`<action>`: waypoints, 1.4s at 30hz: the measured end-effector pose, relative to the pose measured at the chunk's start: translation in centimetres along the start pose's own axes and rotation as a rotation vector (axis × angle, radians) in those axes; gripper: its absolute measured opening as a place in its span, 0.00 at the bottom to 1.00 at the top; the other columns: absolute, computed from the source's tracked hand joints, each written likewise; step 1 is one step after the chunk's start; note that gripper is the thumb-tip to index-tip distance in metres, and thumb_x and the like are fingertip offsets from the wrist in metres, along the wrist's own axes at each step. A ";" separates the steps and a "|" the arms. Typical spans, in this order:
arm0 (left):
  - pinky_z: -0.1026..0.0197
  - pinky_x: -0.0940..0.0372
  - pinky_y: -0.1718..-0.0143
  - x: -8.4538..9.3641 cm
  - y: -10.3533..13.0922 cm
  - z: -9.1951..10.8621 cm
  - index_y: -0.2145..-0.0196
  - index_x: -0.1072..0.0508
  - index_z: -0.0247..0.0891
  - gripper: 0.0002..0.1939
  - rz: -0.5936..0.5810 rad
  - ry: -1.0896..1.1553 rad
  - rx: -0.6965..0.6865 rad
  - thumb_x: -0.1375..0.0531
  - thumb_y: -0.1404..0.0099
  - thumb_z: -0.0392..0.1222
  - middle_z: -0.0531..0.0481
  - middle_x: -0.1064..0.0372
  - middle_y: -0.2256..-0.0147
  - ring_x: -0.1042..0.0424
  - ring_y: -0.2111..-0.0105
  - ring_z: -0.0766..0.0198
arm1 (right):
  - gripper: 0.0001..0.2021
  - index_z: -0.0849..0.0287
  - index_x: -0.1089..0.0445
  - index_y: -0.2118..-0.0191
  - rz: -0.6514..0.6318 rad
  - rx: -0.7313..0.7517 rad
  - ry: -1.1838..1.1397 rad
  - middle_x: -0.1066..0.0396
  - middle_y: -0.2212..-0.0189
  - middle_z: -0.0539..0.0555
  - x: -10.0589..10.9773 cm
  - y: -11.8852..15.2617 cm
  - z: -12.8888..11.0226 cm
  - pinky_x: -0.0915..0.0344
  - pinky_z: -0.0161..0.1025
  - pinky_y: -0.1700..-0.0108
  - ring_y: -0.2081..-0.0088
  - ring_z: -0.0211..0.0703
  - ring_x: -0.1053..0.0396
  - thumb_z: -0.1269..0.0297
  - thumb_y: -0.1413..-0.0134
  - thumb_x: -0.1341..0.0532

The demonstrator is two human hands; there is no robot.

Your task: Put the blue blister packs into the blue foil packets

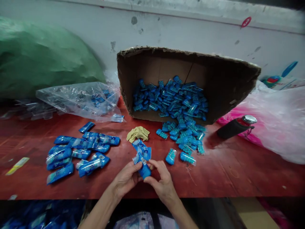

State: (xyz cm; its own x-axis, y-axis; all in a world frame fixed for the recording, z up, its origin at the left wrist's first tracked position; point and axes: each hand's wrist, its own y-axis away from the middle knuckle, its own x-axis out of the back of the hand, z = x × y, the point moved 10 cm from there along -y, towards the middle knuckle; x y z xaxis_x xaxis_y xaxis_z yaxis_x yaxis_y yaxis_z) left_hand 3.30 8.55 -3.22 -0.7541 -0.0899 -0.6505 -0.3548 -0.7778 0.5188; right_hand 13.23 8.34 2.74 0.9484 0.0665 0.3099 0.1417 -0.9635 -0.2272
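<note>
Both hands meet near the front edge of the red table [214,171]. Between them is a small blue pack [145,171] with a rounded lower end and a printed label with a barcode. My left hand [126,179] grips its left side, thumb on top. My right hand [163,179] pinches it from the right, the thumb at its rounded end. Just beyond the fingers lie flat blue printed cards [145,152], and behind them a crumpled yellowish cloth [138,133]. Two blue packs with teal beads in clear wrap [171,156] rest to the right.
A cardboard box [221,86] on its side spills many beaded blue packs [188,133] onto the table. Labelled blue packs [82,143] are piled at left, near a clear plastic bag [69,98] and a green sack [47,57]. A dark bottle [232,128] stands at right beside pink-white bags [274,117].
</note>
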 end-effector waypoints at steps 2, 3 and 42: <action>0.63 0.35 0.69 -0.2 0.1 -0.1 0.65 0.28 0.34 0.09 -0.055 -0.001 0.019 0.40 0.47 0.37 0.45 0.26 0.69 0.27 0.69 0.62 | 0.31 0.50 0.38 0.49 -0.034 -0.031 -0.142 0.35 0.55 0.54 -0.2 -0.3 0.7 0.43 0.44 0.48 0.52 0.49 0.38 0.58 0.64 0.32; 0.63 0.35 0.69 -0.2 0.2 -0.3 0.64 0.28 0.34 0.10 -0.078 0.000 0.028 0.39 0.47 0.37 0.45 0.26 0.69 0.27 0.68 0.61 | 0.33 0.50 0.39 0.48 -0.071 -0.062 -0.243 0.38 0.52 0.54 -0.6 -0.3 1.1 0.43 0.44 0.48 0.50 0.50 0.40 0.58 0.64 0.32; 0.66 0.35 0.70 -0.5 0.8 -1.9 0.72 0.28 0.34 0.08 0.142 0.049 -0.087 0.39 0.47 0.43 0.51 0.28 0.75 0.31 0.75 0.69 | 0.17 0.53 0.29 0.59 -0.061 -0.227 -0.536 0.30 0.64 0.51 -1.5 0.0 3.2 0.38 0.36 0.58 0.63 0.42 0.34 0.66 0.60 0.35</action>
State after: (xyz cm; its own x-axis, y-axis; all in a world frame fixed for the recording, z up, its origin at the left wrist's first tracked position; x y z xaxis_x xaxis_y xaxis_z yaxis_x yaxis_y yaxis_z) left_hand 4.47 6.78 -3.57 -0.7651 -0.2313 -0.6010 -0.1957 -0.8056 0.5592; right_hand 12.71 9.05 -0.70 0.9600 0.1886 -0.2071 0.1925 -0.9813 -0.0015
